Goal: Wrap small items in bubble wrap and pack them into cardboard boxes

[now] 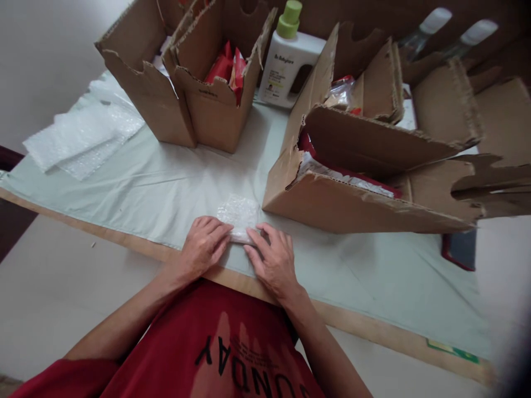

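A small sheet of bubble wrap (238, 209) lies on the pale green cloth near the table's front edge, its near end rolled or folded over. My left hand (206, 241) pinches the left end of that fold, fingers bent together. At the right end, my right hand (274, 255) grips the fold between thumb and fingers. Whether anything is inside the fold cannot be made out. Both forearms reach in over the table's wooden front edge.
More bubble wrap sheets (89, 130) are stacked at the left. Cardboard bins (215, 113) with red packets stand behind, larger bins (365, 204) at right. A white bottle (282, 66) with a green cap stands between them. A dark flat object (459, 251) lies at the far right.
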Motion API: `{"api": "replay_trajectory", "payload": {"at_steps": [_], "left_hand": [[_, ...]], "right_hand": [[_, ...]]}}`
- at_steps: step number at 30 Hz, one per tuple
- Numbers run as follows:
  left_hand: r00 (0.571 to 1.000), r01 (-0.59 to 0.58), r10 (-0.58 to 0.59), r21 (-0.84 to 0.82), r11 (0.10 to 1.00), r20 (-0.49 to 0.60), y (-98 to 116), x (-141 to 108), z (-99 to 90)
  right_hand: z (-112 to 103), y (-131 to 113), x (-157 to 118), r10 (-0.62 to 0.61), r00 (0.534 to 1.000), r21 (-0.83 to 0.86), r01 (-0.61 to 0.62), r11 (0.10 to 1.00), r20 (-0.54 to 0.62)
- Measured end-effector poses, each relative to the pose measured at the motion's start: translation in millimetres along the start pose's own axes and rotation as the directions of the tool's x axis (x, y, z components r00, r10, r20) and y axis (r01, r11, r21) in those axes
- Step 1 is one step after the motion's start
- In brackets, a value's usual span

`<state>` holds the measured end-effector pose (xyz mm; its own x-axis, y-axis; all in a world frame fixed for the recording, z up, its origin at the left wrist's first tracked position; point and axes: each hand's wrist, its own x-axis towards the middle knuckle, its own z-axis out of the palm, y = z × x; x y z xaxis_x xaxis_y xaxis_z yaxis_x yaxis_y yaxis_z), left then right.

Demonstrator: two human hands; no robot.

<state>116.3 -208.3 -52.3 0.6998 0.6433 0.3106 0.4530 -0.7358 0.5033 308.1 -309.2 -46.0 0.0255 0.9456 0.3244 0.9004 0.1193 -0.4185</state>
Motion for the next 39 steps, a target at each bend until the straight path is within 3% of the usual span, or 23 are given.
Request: {"api": "replay_trajectory", "payload": {"at_steps": [4, 6, 7, 8, 10, 12, 13, 17, 21, 23, 26, 29, 34, 36, 39], "left_hand": [[0.981, 0.120, -0.127, -0.055, 0.991, -0.148, -2, 6, -2.6], [0.924, 0.255, -0.295, -0.184, 0.949, -0.242, 2, 0, -8.7], [0.885, 0.327, -0.400, -0.295, 0.898, -0.237, 5, -4, -11.9], [0.845, 0.395, -0.504, -0.428, 0.813, -0.178, 9, -9, -14.6], [0.771, 0.501, -0.633, -0.678, 0.537, 0.068, 16, -16, -17.1], [0.725, 0.545, -0.615, -0.805, 0.234, 0.312, 22, -17, -15.4], [0.714, 0.544, -0.587, -0.830, 0.123, 0.381, 25, -16, -13.4], [0.688, 0.511, -0.533, -0.850, -0.124, 0.492, 31, -7, -4.8], [0.663, 0.483, -0.514, -0.835, -0.263, 0.545, 37, -2, -1.7], [0.654, 0.458, -0.530, -0.840, -0.290, 0.540, 43, -1, -0.6], [0.653, 0.470, -0.532, -0.839, -0.275, 0.540, 54, -2, 4.5], [0.663, 0.524, -0.545, -0.838, -0.151, 0.513, 62, -8, 13.8], [0.731, 0.551, -0.486, -0.834, 0.005, 0.480, 59, -12, 19.1], [0.780, 0.511, -0.440, -0.859, 0.037, 0.445, 52, -6, 14.4], [0.851, 0.432, -0.381, -0.894, 0.115, 0.362, 39, 5, 10.3]], "right_hand": [[2, 6, 9, -0.048, 0.996, -0.053, 0.052, 0.997, 0.068], [6, 12, 17, 0.025, 0.998, 0.012, -0.026, 1.000, 0.057], [7, 14, 20, 0.071, 0.996, 0.067, -0.074, 0.995, 0.047], [8, 15, 23, 0.112, 0.993, 0.129, -0.116, 0.985, 0.039], [6, 12, 24, 0.161, 0.985, 0.247, -0.170, 0.954, 0.055], [0, 5, 21, 0.167, 0.979, 0.333, -0.196, 0.922, 0.114], [-3, 1, 19, 0.160, 0.975, 0.361, -0.207, 0.909, 0.154], [-15, -10, 8, 0.119, 0.963, 0.390, -0.209, 0.897, 0.242], [-19, -9, -1, 0.205, 0.976, 0.359, -0.219, 0.907, 0.078], [-21, -7, -6, 0.318, 0.947, 0.426, -0.303, 0.852, 0.038], [-26, -9, -14, 0.387, 0.894, 0.628, -0.437, 0.645, 0.225], [-29, -15, -18, 0.347, 0.870, 0.710, -0.489, 0.507, 0.351], [-46, -14, -19, 0.422, 0.876, 0.663, -0.460, 0.590, 0.232], [-68, -5, -21, 0.410, 0.886, 0.608, -0.452, 0.653, 0.218], [-124, 14, -28, 0.375, 0.919, 0.506, -0.383, 0.773, 0.124]]}}
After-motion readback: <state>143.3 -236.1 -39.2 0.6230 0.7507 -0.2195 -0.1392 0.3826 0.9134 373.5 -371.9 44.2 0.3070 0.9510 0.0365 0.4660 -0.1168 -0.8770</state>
